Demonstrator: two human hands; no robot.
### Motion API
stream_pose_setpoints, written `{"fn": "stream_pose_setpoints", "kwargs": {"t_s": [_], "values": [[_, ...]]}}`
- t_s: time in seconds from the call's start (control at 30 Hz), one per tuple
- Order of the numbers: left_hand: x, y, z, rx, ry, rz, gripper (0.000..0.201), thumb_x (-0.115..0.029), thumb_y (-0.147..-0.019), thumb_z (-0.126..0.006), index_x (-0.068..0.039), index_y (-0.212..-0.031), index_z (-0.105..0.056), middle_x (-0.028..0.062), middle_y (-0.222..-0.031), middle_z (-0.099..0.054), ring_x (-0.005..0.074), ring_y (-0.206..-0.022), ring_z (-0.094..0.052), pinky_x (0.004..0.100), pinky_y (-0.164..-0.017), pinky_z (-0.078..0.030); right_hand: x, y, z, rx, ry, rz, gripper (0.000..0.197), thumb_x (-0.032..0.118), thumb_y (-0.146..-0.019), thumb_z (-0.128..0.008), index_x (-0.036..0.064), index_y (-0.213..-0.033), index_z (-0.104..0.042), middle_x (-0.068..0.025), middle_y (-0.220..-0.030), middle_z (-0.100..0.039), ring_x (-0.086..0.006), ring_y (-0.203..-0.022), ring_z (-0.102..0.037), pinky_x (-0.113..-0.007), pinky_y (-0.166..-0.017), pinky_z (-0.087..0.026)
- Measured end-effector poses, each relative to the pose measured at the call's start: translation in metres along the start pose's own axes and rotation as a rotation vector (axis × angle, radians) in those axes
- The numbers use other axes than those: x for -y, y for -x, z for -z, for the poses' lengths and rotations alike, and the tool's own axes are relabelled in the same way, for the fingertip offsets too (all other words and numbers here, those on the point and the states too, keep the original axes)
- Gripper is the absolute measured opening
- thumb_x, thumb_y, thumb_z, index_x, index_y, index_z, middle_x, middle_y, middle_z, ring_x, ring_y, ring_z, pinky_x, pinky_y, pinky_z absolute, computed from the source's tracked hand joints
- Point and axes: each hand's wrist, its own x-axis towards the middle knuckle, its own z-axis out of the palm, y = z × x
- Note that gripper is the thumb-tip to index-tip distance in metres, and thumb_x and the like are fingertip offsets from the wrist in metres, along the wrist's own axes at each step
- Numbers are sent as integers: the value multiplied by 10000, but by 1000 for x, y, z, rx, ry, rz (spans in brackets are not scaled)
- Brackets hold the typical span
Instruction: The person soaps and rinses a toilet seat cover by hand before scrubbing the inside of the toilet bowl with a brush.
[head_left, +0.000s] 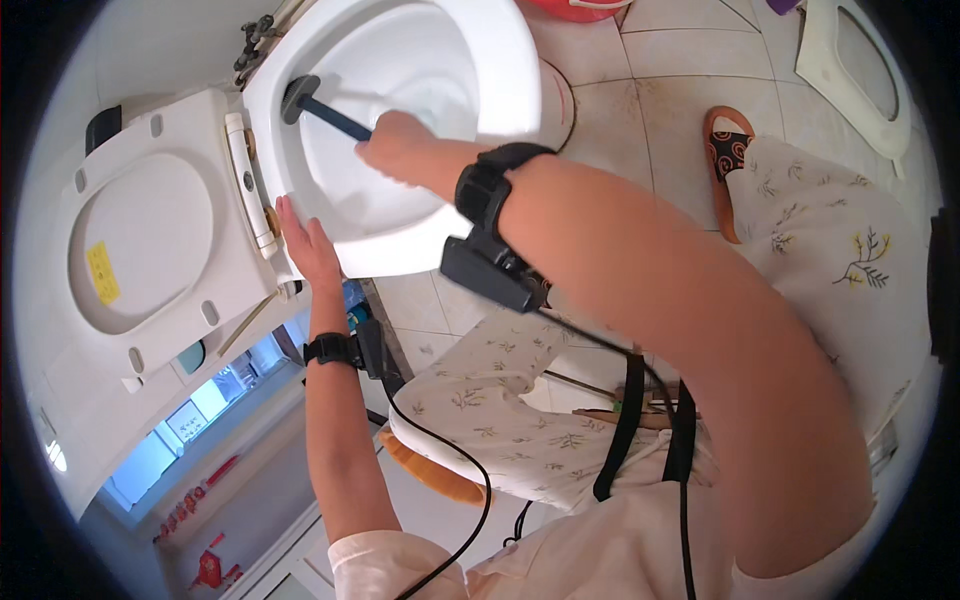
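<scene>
A white toilet bowl (505,60) fills the upper middle of the view. My right hand (405,145) is closed round the dark handle of a toilet brush (338,118). The brush's grey head lies against the inner wall on the bowl's left side. At the lower left of the bowl, my left hand (312,250) rests on the rim by the seat hinge, its fingers stretched out and nothing in them. The raised toilet seat and lid (140,235) lean away to the left, with a yellow sticker on the lid.
A red basin (580,8) stands on the tiled floor (700,70) at the top. A pale plastic stool (830,60) is at the far upper right. Water pipes with a valve (255,45) run behind the bowl. Cables trail from black wrist straps on both my arms.
</scene>
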Motion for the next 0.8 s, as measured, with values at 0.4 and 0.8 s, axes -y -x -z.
{"fn": "stream_pose_setpoints", "kwargs": {"t_s": [0.4,0.8], "values": [[3,-1,-4,-15,1,1,488,-54,-765,-410,9,-1246,-359,174,-1331,-305,285,-1239,-289,334,-1016,-225,21,-2,54,81,472,137,254,192,-771,-535,-51,-753,-605,-197,-742,-597,-325,-720,-590,-398,-639,-468],[4,-3,-7,-16,-51,25,492,-84,-764,-410,-10,-1249,-361,165,-1327,-315,288,-1232,-297,331,-1006,-243,3,-20,42,41,380,110,225,181,-745,-539,-30,-718,-612,-186,-727,-599,-349,-674,-580,-406,-632,-463]]}}
